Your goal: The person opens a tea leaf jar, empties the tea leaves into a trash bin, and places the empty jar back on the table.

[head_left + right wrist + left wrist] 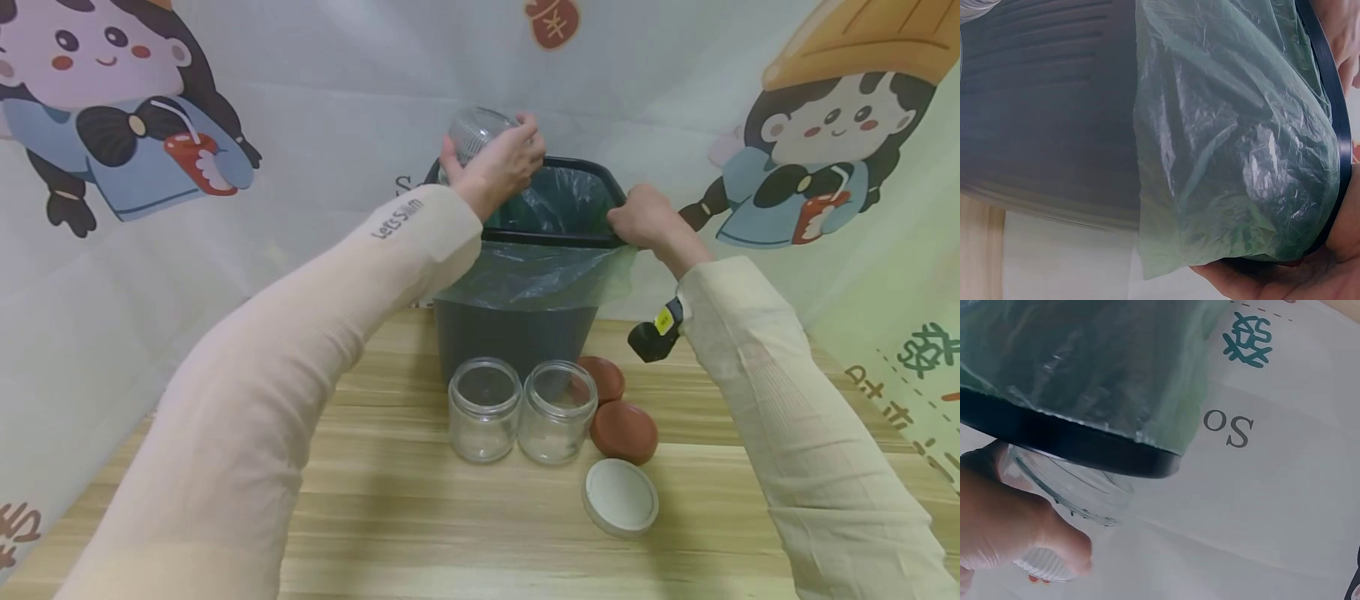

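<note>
My left hand [502,162] grips a clear glass jar [476,133] and holds it tipped over the back left corner of a dark trash bin [517,329]. In the left wrist view the jar's open mouth [1075,494] overlaps the bin's black rim [1072,439], with the thumb along its side. My right hand [648,218] grips the bin's rim at the right corner; the right wrist view shows those fingers [1285,278] beneath the rim. A thin green liner bag [532,271] folds down outside the rim. The bin's bottom inside is hidden.
Two lidless glass jars [483,425] stand side by side before the bin on the wooden table [420,517]. Beside them lie two red lids [624,431] and a white lid [621,497]. A printed cloth [337,100] hangs behind.
</note>
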Demonstrator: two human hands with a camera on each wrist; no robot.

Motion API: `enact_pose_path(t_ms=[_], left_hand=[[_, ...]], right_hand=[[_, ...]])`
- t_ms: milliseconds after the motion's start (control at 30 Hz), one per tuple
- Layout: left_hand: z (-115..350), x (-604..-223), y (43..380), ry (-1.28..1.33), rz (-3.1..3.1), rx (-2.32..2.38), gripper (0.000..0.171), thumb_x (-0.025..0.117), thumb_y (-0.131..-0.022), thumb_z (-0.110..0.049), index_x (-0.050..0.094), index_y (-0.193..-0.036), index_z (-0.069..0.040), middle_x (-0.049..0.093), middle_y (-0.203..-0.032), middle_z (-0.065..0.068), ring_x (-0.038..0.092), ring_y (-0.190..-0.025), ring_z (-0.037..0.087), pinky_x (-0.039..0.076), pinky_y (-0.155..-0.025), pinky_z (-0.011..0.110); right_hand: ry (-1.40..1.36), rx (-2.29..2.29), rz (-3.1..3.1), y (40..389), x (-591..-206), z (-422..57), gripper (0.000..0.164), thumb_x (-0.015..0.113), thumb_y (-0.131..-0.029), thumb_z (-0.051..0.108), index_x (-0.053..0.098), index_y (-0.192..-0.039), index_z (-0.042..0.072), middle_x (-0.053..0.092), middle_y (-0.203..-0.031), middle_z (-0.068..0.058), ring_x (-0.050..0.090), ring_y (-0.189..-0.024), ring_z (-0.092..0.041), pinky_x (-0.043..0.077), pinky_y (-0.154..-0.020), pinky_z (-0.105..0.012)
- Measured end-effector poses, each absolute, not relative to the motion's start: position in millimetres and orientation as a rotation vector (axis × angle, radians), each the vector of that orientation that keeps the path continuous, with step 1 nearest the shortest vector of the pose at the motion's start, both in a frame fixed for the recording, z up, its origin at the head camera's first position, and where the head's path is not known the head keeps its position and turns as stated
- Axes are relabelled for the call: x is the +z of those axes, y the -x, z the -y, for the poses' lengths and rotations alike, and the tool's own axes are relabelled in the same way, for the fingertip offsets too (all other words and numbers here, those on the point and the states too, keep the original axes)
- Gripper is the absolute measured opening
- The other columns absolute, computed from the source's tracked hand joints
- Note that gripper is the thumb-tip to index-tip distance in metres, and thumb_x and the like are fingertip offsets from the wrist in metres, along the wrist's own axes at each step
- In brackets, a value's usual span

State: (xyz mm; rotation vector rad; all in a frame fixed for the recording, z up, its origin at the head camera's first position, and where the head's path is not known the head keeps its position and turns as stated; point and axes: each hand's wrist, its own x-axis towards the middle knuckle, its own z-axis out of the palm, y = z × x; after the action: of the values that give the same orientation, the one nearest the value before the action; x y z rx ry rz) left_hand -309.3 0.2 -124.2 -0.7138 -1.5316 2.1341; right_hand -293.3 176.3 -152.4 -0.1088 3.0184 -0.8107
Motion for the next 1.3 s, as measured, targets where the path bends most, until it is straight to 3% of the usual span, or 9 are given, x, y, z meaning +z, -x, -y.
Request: enact_pose_path(t_ms=[167,400,700,933,1167,1300], left_hand=[[-1,-124,309,0.696,1.561,2.14,0.08,0.079,-0.054,-0.006,0.039,-0.123,0.0,0.045,-0.107,0.022,0.04,-0.104,0.035,0.038,-0.086,0.043],[3,-126,316,0.82,1.506,2.051,0.08,0.08,-0.057,-0.006,0.038,-0.125,-0.006,0.038,-0.122,0.019,0.032,-0.114,0.033,0.035,-0.09,0.044],[5,-123,311,0.915,1.652,1.913,0.087,0.08,-0.059,-0.007,0.033,-0.132,-0.005,0.033,-0.131,0.02,0.03,-0.119,0.033,0.033,-0.092,0.046],[7,-117,313,0.914,2.06,1.47,0.051,0.056,-0.086,-0.005,0.036,-0.132,-0.01,0.036,-0.135,0.015,0.032,-0.123,0.028,0.026,-0.102,0.045],[19,-110,313,0.957,2.153,1.196,0.058,0.054,-0.085,0.003,0.03,-0.136,-0.012,0.031,-0.14,0.014,0.025,-0.129,0.028,0.019,-0.106,0.046],[27,-107,313,0.933,2.263,0.898,0.051,0.049,-0.088,0.003,0.033,-0.134,-0.011,0.034,-0.137,0.015,0.028,-0.127,0.029,0.021,-0.105,0.048]], right_hand=[[0.096,-0.811,-3.014,293,-152,-176,0.014,0.03,-0.089,0.009,0.037,-0.078,0.003,0.034,-0.074,-0.008,0.033,-0.051,-0.012,0.033,-0.054,-0.027],[0.086,-0.823,-3.001,294,-151,-176,0.013,0.029,-0.089,0.009,0.037,-0.083,0.001,0.033,-0.074,-0.009,0.032,-0.05,-0.012,0.033,-0.054,-0.027],[0.104,-0.819,-3.001,294,-152,-175,0.015,0.03,-0.089,0.008,0.036,-0.077,0.003,0.033,-0.069,-0.006,0.032,-0.047,-0.01,0.033,-0.05,-0.025],[0.105,-0.809,-3.013,295,-152,-177,0.015,0.03,-0.089,0.009,0.037,-0.079,0.002,0.034,-0.071,-0.007,0.033,-0.05,-0.012,0.034,-0.055,-0.027],[0.08,-0.819,-3.021,294,-153,-176,0.015,0.031,-0.088,0.009,0.04,-0.085,-0.002,0.034,-0.074,-0.008,0.036,-0.054,-0.013,0.033,-0.053,-0.025],[0.076,-0.794,-3.02,294,-152,-176,0.018,0.03,-0.088,0.01,0.04,-0.09,-0.004,0.035,-0.076,-0.008,0.036,-0.055,-0.013,0.033,-0.054,-0.026]])
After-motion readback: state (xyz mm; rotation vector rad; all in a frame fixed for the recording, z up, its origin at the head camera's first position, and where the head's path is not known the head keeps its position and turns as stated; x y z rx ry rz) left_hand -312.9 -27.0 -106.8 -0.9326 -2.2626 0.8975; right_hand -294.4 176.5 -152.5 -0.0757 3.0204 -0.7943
